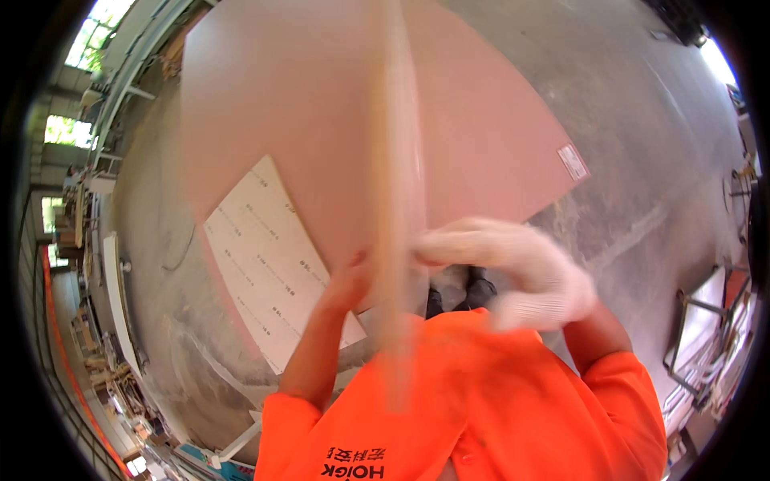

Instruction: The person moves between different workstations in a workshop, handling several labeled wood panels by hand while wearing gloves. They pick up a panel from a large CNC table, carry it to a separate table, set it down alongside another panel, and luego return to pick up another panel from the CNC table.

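Observation:
A long pale wooden strip (395,160) stands almost upright close to the camera, blurred by motion, running from the top edge down to my orange shirt. My bare left hand (350,280) grips it from the left at about mid-height. My right hand (525,272), in a white glove, reaches across from the right with its fingertips closed on the same strip. Behind the strip a large pink board (481,136) lies flat on the concrete floor.
A white panel (269,264) with small printed marks lies on the pink board's left part. My dark shoes (469,293) stand at the board's near edge. Metal frames (706,337) stand at the right, benches and clutter (104,321) along the left wall.

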`<state>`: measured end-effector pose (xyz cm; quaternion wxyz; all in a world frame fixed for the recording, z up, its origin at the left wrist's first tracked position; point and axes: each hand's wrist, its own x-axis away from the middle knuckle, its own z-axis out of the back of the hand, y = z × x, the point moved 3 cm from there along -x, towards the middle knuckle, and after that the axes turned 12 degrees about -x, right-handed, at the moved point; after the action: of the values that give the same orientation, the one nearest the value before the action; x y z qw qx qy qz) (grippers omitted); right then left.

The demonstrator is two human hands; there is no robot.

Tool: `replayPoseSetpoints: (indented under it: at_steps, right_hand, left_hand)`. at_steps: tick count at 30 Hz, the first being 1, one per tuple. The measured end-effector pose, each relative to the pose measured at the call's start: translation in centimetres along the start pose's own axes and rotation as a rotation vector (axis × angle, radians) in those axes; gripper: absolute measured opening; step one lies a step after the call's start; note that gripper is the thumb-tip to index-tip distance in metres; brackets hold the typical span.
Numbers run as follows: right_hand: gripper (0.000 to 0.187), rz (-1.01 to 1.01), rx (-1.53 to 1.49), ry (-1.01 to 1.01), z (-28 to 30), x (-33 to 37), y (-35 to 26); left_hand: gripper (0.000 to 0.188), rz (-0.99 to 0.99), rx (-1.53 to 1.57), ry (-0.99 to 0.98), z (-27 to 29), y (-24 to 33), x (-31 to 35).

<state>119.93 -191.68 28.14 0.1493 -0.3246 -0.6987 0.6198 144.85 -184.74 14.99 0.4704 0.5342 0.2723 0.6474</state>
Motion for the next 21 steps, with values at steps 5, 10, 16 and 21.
replayPoseSetpoints:
  at_steps: [5,10,16,21]
  right_hand:
    - [0.057,-0.515,0.256,0.239,-0.5,0.9,13.4]
    - [0.063,-0.736,0.486,0.494,1.1,8.7,21.2]
    - [0.061,-0.913,0.495,0.645,3.5,14.2,21.7]
    - [0.053,-0.891,0.353,0.769,6.5,16.8,22.2]
  left_hand:
    - [0.085,-0.182,0.698,0.065,14.9,2.1,8.6]
    - [0.076,0.271,0.372,0.391,20.5,-13.0,10.0]
    - [0.065,0.637,0.22,0.401,9.2,-17.0,7.0]
    - [0.07,0.59,0.3,0.35,4.0,-20.4,6.9]
